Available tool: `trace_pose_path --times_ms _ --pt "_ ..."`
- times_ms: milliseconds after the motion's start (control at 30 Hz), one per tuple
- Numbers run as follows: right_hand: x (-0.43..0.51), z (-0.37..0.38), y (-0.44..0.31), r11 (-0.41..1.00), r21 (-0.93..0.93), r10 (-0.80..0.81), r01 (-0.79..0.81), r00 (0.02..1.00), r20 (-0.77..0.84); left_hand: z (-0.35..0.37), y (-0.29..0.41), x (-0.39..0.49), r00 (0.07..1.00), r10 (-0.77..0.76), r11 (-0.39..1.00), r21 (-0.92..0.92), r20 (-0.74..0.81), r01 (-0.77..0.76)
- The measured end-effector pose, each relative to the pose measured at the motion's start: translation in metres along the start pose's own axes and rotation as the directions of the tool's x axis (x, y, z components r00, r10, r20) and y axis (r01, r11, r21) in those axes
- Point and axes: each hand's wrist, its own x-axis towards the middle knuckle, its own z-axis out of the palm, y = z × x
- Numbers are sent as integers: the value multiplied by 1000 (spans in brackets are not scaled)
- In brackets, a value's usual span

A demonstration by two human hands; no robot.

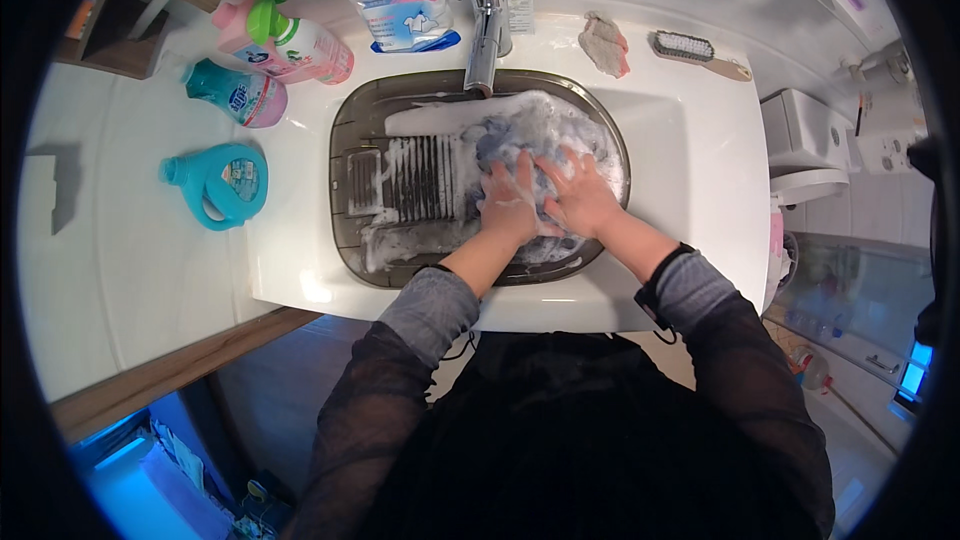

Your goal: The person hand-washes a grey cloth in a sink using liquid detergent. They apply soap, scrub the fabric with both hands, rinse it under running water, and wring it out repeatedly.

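A dark translucent plastic wash basin [345,240] with a ribbed washboard [424,178] moulded into its left part sits in a white sink. Suds and a wet bluish-grey cloth [495,136] fill its right part. My left hand [511,202] presses down on the sudsy cloth with fingers spread. Close beside it on the right, my right hand [581,191] also lies on the foam and cloth, its fingers apart. Foam hides some fingertips, and neither hand plainly grips a fold. A chrome faucet [484,37] reaches over the basin's back rim.
Left of the basin stand a teal jug [236,184], a teal-and-pink bottle [240,94] and a pink spray bottle [315,52]. Behind are a detergent bag [401,11], a crumpled rag [602,43] and a scrub brush [684,46]. A toilet [806,131] is at the right.
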Motion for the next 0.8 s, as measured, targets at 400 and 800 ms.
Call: trace_pose_path --times_ms 400,800 --pt "85 1 35 772 443 354 -456 887 295 -37 -27 97 982 166 966 216 -88 -143" --pt "-21 -27 17 -29 987 587 -156 797 144 -36 -14 -22 805 424 749 -340 -414 -569"
